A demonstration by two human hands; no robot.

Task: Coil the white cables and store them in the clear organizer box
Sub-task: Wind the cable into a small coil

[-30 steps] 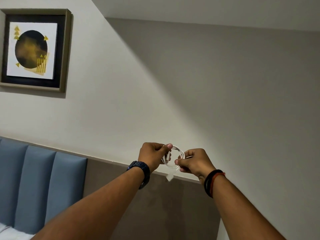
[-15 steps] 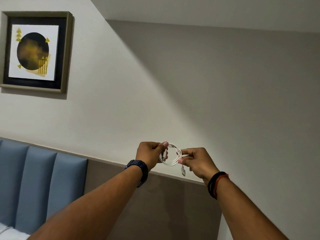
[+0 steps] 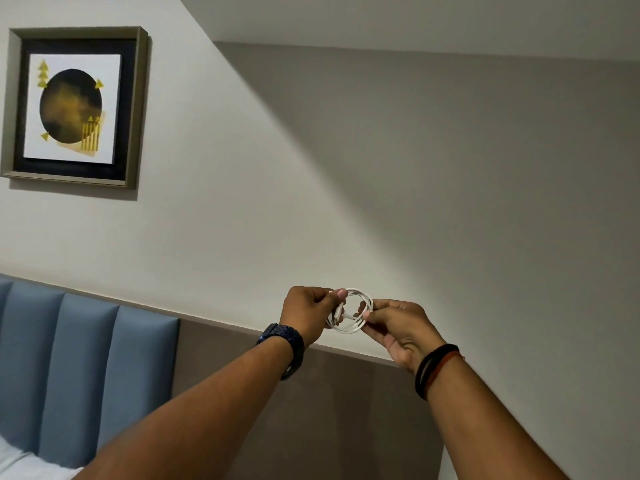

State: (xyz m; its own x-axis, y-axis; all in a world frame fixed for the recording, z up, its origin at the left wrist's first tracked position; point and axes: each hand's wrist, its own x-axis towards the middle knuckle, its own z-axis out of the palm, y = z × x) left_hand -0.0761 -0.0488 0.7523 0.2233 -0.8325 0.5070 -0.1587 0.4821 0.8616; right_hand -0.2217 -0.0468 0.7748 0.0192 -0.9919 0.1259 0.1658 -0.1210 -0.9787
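White cable [image 3: 349,311] wound into small loop, pinched between left hand [image 3: 306,311] and right hand [image 3: 398,327], both closed on it. Coiling looks nearly done; organizer box not visible, storing remains.

A framed picture [image 3: 74,107] with a dark circle and yellow marks is hung on the pale wall [image 3: 311,168], above a blue padded headboard [image 3: 79,368]. White bedding [image 3: 20,465] is seen below.

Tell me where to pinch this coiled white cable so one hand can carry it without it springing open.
Pinch the white cable across all its bundled loops at the right edge, coming from the right, where the right hand already meets them. The loose end crosses the ring's middle, so catch it too. The left hand then lets go.
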